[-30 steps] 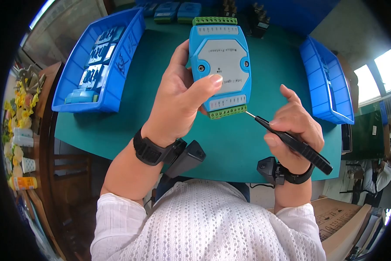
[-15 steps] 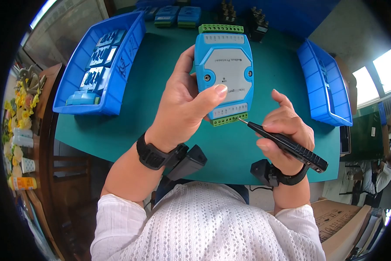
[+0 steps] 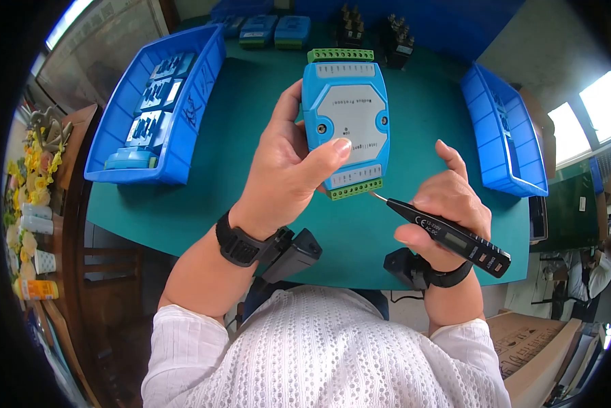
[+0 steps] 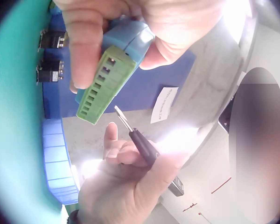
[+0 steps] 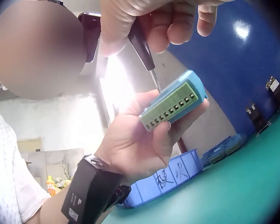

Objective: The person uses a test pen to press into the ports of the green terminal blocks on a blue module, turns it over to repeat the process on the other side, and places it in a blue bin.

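My left hand [image 3: 278, 166] holds a blue module [image 3: 379, 95] with a grey label, its thumb lying on the label and its fingers behind the case. Green screw terminal blocks run along both ends; the near terminal block [image 3: 355, 189] faces me. In my right hand [image 3: 452, 211] is a black voltage tester screwdriver [image 3: 455, 239] with a small display window, pinched between thumb and fingers. Its metal tip [image 3: 378, 196] is right at the near terminal block's edge. The left wrist view shows the flat blade [image 4: 122, 117] beside the green block [image 4: 105, 86]. One right finger points outward.
A blue bin [image 3: 195, 136] of similar modules stands at the left, another blue bin [image 3: 506, 146] at the right. More blue modules [image 3: 292, 32] and black metal-topped parts [image 3: 397, 44] sit at the back of the green table [image 3: 251, 81].
The module has come slightly lower and nearer. The tester's tip moved left onto the terminal block, then slightly back to its edge, and the tester rolled so its printed face and display show.
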Tool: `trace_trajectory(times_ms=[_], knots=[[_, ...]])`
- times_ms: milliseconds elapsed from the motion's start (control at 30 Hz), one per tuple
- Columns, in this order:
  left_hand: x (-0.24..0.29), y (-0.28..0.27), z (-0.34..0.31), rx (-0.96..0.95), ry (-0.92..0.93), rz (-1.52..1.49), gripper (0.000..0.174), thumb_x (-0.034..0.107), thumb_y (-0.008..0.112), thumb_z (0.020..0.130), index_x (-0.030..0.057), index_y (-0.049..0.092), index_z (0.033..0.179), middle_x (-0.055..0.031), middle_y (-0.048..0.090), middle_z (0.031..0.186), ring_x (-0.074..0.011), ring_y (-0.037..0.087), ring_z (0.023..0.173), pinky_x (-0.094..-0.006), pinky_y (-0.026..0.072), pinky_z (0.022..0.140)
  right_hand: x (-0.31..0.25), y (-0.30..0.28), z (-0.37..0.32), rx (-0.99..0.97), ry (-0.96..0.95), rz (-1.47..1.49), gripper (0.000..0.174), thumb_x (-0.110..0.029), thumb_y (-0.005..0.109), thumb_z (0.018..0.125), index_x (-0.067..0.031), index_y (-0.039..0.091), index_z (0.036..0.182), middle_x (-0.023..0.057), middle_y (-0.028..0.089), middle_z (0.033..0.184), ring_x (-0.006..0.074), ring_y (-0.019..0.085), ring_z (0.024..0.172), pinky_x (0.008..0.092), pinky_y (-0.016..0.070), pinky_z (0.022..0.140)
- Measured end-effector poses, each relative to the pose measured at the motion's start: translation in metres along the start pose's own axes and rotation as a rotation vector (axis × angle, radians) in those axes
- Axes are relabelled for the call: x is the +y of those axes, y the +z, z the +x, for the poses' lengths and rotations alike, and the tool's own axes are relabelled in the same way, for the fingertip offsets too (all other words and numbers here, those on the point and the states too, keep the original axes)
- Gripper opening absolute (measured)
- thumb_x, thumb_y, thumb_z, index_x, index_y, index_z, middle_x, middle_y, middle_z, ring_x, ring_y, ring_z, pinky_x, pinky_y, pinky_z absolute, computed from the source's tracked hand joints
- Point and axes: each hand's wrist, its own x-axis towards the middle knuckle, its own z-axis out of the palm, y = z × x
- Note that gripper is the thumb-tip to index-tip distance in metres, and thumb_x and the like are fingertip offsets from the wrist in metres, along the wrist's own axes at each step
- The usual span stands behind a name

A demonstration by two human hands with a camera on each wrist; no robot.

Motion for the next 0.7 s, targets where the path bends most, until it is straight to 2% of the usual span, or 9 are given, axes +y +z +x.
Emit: trace_trajectory(times_ms=[700], knots=[[0.0016, 0.0079, -0.0040, -0.024, 0.027, 0.016, 0.072, 0.013, 0.064, 0.078, -0.0019, 0.019, 0.133, -0.0156, 0.046, 0.118, -0.0212, 0.048, 0.109, -0.0355, 0.0398, 0.093, -0.0020, -0.0007, 0.0023, -0.015, -0.053, -0.188, 0.038, -0.041, 0.080, 0.057, -0.0148, 0.052, 0.059, -0.0037, 0.055, 0.052, 0.0116, 0.055, 0.050, 0.0440, 0.0402, 0.090]])
